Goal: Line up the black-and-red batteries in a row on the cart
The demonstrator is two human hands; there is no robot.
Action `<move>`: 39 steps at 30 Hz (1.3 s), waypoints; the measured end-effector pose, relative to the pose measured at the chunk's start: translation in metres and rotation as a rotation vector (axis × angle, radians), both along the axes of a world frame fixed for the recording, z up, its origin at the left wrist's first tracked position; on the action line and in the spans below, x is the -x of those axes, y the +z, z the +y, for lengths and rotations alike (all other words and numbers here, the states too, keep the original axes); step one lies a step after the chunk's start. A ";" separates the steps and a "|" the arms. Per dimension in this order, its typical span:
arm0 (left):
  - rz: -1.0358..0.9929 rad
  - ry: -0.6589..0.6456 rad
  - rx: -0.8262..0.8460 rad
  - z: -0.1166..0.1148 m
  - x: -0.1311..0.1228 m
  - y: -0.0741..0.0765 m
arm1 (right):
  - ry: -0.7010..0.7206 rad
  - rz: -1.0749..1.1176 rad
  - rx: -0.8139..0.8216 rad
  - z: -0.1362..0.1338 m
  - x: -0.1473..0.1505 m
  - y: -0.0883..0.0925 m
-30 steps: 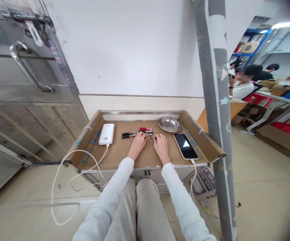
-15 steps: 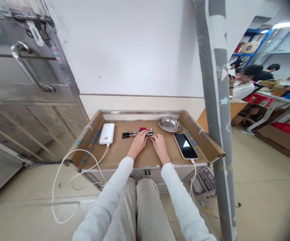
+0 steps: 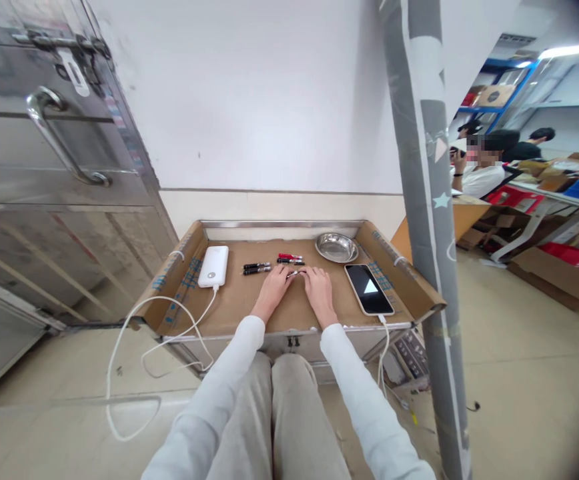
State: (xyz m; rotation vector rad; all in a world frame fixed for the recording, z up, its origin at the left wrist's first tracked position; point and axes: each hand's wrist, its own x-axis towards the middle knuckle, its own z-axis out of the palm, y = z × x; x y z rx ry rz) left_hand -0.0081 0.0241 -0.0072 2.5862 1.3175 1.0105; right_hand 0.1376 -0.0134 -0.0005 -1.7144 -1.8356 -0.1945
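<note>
My left hand (image 3: 275,285) and my right hand (image 3: 317,288) rest side by side on a cardboard-lined tray table (image 3: 249,307), fingertips meeting around a small pen (image 3: 294,273). Both hands are curled and pinch it between them. Just beyond them lie two black pens (image 3: 256,268) and a red pen (image 3: 288,257) with another dark one under it. My white sleeves and grey trousers fill the lower part of the view.
A white power bank (image 3: 213,266) with a long white cable (image 3: 134,347) lies at the left. A steel bowl (image 3: 337,247) and a phone (image 3: 369,289) are at the right. A grey pillar (image 3: 427,200) stands close right, a steel door (image 3: 44,167) left. People sit far right.
My hands have drawn closer together around the pen; the right hand shifted slightly left. The view drifted a little.
</note>
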 end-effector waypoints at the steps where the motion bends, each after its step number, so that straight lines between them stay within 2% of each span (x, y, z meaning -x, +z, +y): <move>1: -0.001 -0.001 -0.004 -0.001 0.000 0.001 | 0.043 0.014 -0.006 -0.001 0.001 0.001; 5: -0.049 0.059 -0.049 -0.006 0.003 0.004 | 0.303 0.093 -0.014 -0.005 0.008 0.007; 7: -0.069 0.165 -0.091 -0.010 0.007 0.005 | 0.347 0.103 -0.008 -0.006 0.010 0.008; 12: 0.011 0.579 -0.106 -0.021 0.014 0.006 | 0.214 0.011 -0.012 0.004 0.010 0.004; 16: 0.073 0.669 -0.088 -0.022 0.015 0.002 | 0.130 -0.069 0.003 0.015 0.011 0.001; 24: 0.106 0.593 -0.090 -0.014 0.012 -0.007 | 0.099 -0.111 0.042 0.029 0.015 0.000; 28: 0.149 0.361 -0.108 -0.010 0.006 -0.004 | 0.137 -0.121 0.027 0.028 0.013 0.002; 31: 0.148 0.247 -0.089 -0.004 -0.002 -0.003 | 0.077 -0.106 0.005 0.029 0.009 0.000; 35: 0.121 0.262 -0.044 0.006 -0.010 -0.005 | -0.082 -0.073 0.001 0.034 0.003 -0.006; 39: 0.122 0.230 -0.025 0.011 -0.012 -0.008 | -0.112 -0.092 0.023 0.036 0.001 -0.010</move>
